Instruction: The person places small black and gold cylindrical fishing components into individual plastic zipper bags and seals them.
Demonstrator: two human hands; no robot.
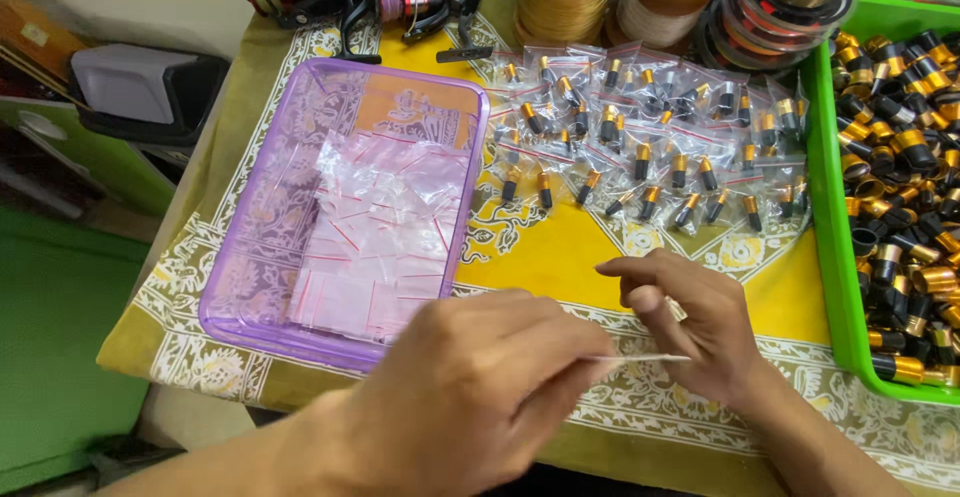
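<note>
Left hand and right hand pinch thin clear plastic zip bag edge-on between them, 6 o'clock on yellow patterned tabletop. Purple translucent plastic tray of crinkly empty bags at 9 o'clock; green plastic bin of glossy black-and-gold cylinders at 3 o'clock.

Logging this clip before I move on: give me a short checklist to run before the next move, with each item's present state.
1. Small clear bag pinched between left hand and right hand: ok.
2. Bag mouth open: cannot tell.
3. Gold-and-black part in right hand: cannot tell, only a glint shows.
4. Empty bags in purple tray: ok, plenty.
5. Loose parts in green bin: ok, within reach.
6. Bare cloth beside filled bags: ok.
</note>
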